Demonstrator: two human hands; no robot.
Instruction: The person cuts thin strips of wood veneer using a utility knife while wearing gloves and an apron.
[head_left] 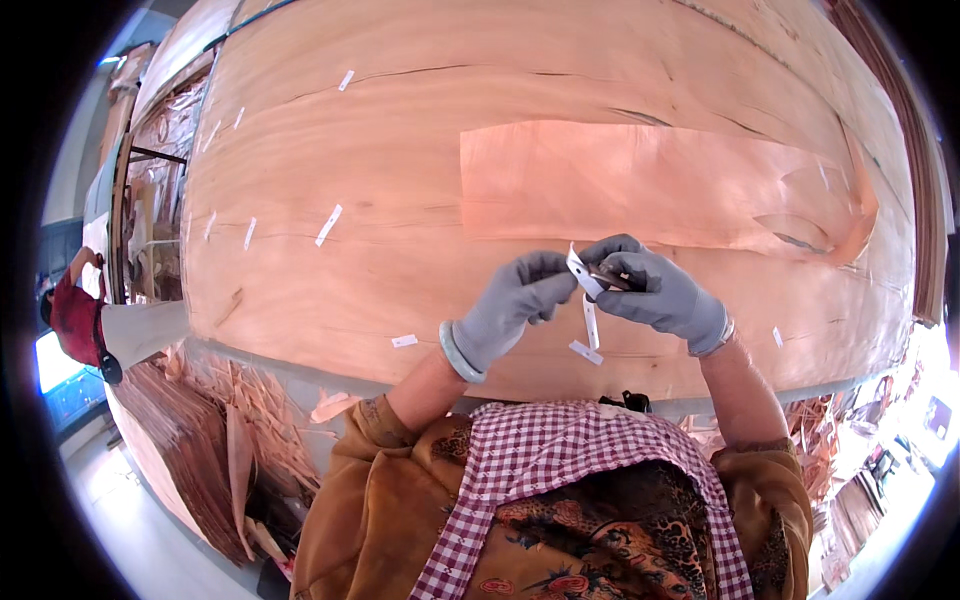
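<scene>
Both my hands wear grey gloves and meet above a wide sheet of pale wood veneer (pixel 400 130). The fingers of my left hand (pixel 508 308) are pinched at the edge of a white paper tape strip (pixel 582 274) with dark spots. My right hand (pixel 668 298) is closed around a small dark metal tool (pixel 612 279), whose kind is mostly hidden by the fingers; its tip meets the strip. Below the hands, another length of tape (pixel 591 324) hangs or lies, and a short tape piece (pixel 586 352) rests on the veneer.
A loose orange-pink veneer piece (pixel 640 185) with torn holes at its right end lies beyond my hands. Several tape bits, one a longer strip (pixel 328 225), dot the sheet. Stacked veneer (pixel 180 450) stands at lower left. A person in red (pixel 78 320) is at far left.
</scene>
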